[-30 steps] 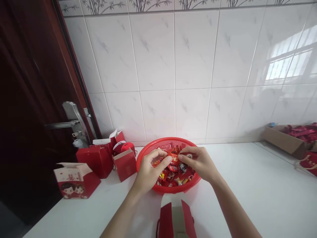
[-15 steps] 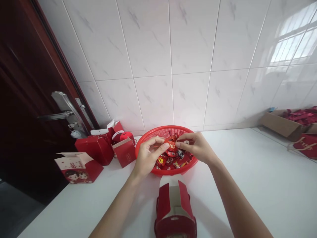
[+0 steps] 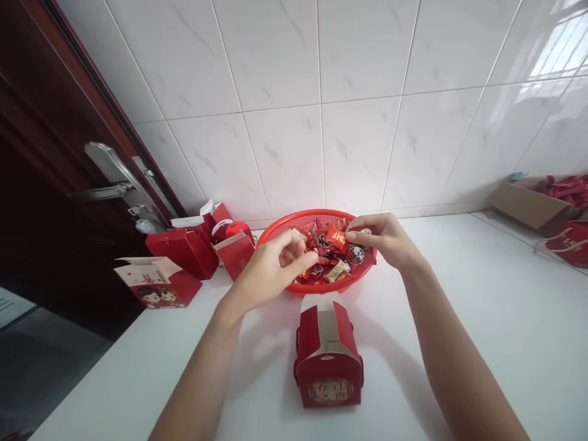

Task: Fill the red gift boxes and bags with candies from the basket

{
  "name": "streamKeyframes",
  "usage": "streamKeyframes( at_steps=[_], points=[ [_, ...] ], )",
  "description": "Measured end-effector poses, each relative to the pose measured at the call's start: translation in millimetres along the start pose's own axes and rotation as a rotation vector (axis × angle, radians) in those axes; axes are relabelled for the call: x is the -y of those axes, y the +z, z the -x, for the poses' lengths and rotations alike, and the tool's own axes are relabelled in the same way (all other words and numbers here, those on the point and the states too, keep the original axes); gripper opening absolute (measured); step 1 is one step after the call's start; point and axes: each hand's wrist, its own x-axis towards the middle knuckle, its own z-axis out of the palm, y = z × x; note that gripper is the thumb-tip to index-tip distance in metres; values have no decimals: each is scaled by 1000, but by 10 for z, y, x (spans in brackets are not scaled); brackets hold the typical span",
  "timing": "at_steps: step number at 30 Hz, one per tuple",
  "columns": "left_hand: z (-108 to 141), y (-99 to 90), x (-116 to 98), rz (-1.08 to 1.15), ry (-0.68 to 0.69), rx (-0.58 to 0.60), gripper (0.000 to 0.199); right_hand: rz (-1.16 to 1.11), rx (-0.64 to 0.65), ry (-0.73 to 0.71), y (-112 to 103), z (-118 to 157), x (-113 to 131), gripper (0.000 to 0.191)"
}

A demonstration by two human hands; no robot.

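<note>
A red plastic basket [image 3: 275, 228] stands against the wall, heaped with wrapped candies [image 3: 337, 271]. Between the thumb and fingers of my right hand [image 3: 383, 240] is an orange-red wrapped candy [image 3: 335, 237], held just over the heap. My left hand [image 3: 271, 266] hovers at the basket's near left rim, its fingers loosely curled and the thumb apart from them, with nothing seen in its grip. In front of the basket sits a dark red gift box [image 3: 328, 383], its top flaps parted and its inside partly showing.
Several red gift boxes [image 3: 184, 251] stand on the left, one with printed cartoon figures [image 3: 158, 294] near the table edge. A cardboard box [image 3: 528, 205] with dark pink ribbon and a red bag [image 3: 572, 242] lie at the far right. A dark door [image 3: 55, 153] borders the left.
My left hand has come off the orange-red candy and moved a little apart, while my right hand keeps it. The view has shifted, showing more of the gift box in front.
</note>
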Motion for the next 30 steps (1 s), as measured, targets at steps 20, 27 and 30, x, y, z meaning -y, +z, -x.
streamKeyframes(
  at_steps=[20, 27, 30],
  points=[
    [253, 52, -193, -404, -149, 741, 36, -49, 168, -36, 577, -25, 19, 31],
    [298, -53, -177, -407, -151, 808, 38, -88, 146, -50, 791, 60, -56, 31],
    [298, -88, -152, -437, -139, 826, 40, -45, 99, -74, 787, 116, -84, 32]
  ],
)
